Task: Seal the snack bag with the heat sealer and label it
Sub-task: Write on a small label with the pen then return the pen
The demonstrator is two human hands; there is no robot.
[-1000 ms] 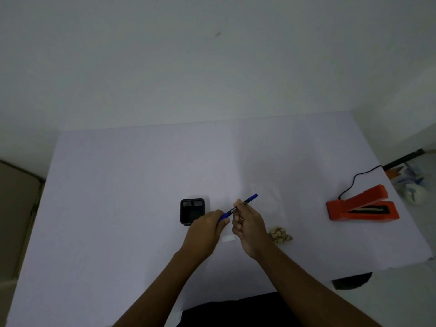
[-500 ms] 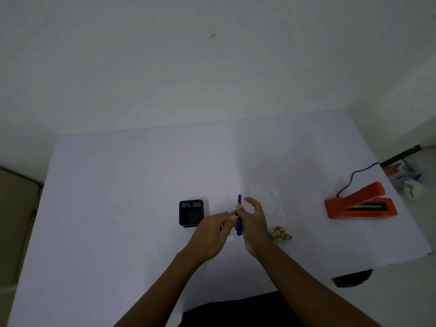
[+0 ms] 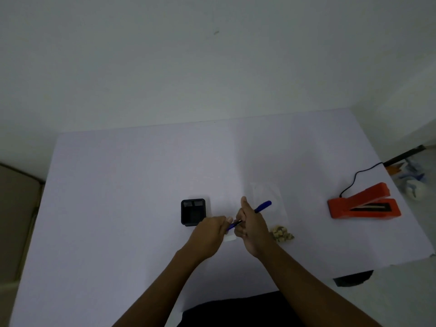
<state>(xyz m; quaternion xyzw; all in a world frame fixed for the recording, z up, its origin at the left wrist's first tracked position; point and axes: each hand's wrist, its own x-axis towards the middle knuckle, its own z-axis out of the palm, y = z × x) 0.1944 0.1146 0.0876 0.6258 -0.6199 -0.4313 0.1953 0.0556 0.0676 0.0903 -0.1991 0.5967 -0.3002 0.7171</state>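
White wall fills the upper half of the view, and below it a pale surface [image 3: 118, 185] runs nearly edge to edge, bare across its whole left part. Left of centre stands a black holder [image 3: 193, 212], open side up, near the hands; probably where the pen belongs. The left hand [image 3: 208, 236] is clenched around the near end of a blue pen [image 3: 262, 206], apparently on its cap, while the right hand [image 3: 251, 226] wraps the barrel with the thumb raised; the two fists sit close together, as one would hold them to pull a cap off or push it on, though which I cannot tell. Under the hands lies a small white label [image 3: 230, 238], flat on the surface, well placed for writing. Beyond the right hand lies a clear bag [image 3: 269, 197], flat and hard to make out, seemingly empty. Just right of the right wrist sits a little heap of snacks [image 3: 282, 234], outside the bag, so filling and sealing look not yet done. Well apart to the right rests the orange sealer [image 3: 364, 205], its lid tilted open toward the person and its cord [image 3: 356, 177] trailing off the far right edge. Open room lies between snacks and sealer for sliding the bag over; the sealer sits near the right edge, so a push there needs care.
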